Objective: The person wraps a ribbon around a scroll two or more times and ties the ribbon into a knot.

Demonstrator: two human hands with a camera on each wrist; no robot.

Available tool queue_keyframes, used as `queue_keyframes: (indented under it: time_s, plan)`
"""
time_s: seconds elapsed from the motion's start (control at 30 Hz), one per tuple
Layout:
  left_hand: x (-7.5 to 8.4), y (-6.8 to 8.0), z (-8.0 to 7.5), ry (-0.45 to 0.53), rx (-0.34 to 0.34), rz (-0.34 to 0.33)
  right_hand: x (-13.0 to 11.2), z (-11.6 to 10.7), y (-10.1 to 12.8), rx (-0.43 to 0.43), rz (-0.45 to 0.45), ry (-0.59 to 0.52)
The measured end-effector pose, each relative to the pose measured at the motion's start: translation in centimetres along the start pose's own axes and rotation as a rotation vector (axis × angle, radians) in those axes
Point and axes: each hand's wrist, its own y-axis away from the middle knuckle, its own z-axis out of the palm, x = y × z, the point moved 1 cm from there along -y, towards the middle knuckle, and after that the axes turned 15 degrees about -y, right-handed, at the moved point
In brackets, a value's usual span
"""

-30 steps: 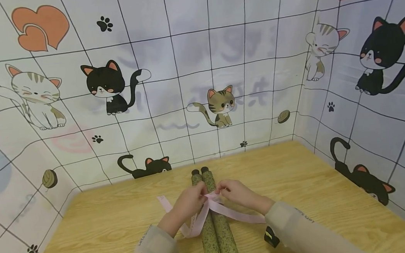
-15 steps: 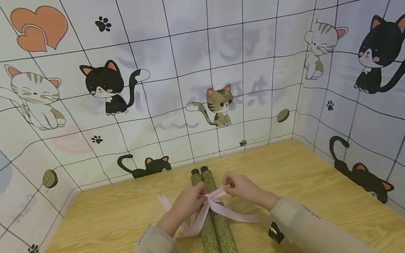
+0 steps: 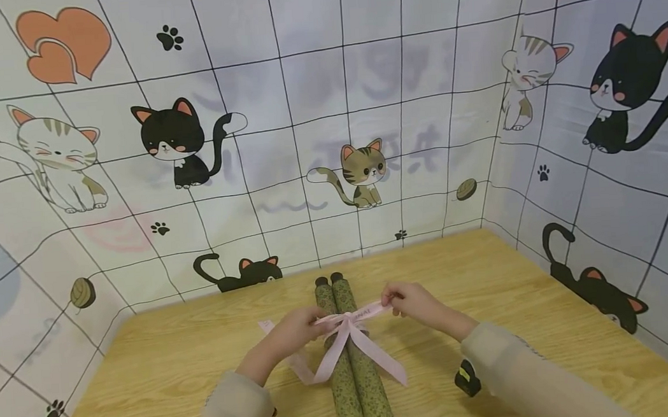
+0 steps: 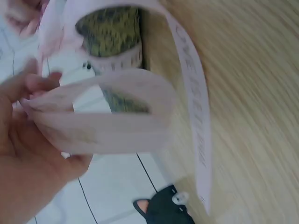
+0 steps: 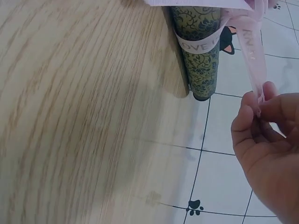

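Observation:
Two green-gold patterned scrolls (image 3: 373, 384) with dark end knobs lie side by side on the table. Around their middle runs a printed pink ribbon (image 3: 380, 353), knotted on top, with tails hanging to both sides. My left hand (image 3: 289, 334) pinches a ribbon loop left of the knot; in the left wrist view that loop (image 4: 112, 134) stands out from the fingertips. To the right, my right hand (image 3: 419, 304) pinches another ribbon part between thumb and fingers, stretched from the knot. In the right wrist view this strip (image 5: 252, 58) looks taut.
The wood-grain table (image 3: 176, 358) ends at a back wall (image 3: 283, 128) covered with a cat-print sheet, close behind the scrolls' far ends. A second wall (image 3: 609, 204) borders the right side. Dark strapped objects (image 3: 467, 377) sit under the wrists.
My right hand has moved right, drawing out the ribbon it pinches. My left hand has shifted slightly left, and the knot looks tighter. The right tail now hangs lower across the scroll.

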Motion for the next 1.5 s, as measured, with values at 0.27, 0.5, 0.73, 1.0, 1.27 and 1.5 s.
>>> queue_keyframes:
  time_s: [0.27,0.5,0.73,1.0,1.27,1.5]
  plan:
    - [-2.6,1.9,-1.9,0.113,-0.043,-0.015,-0.1,-0.2,-0.2,0.048,0.083,-0.121]
    - [-3.9,3.8,-2.9,0.169,-0.094,0.019,0.4,-0.3,-0.2,0.076,0.098,-0.176]
    - [-4.6,5.0,-2.6,-0.012,-0.09,-0.061,1.5,-0.8,0.8,-0.025,0.09,-0.055]
    - [-5.5,5.9,-2.0,-0.182,-0.05,-0.159,2.1,-1.0,1.6,-0.036,0.066,0.067]
    - [-5.5,6.2,-2.1,-0.301,-0.009,-0.225,1.9,-1.5,1.7,-0.018,0.047,0.099]
    - [-7.3,7.1,-3.2,-0.047,0.036,-0.184,2.7,-2.2,1.9,0.029,0.086,-0.107]
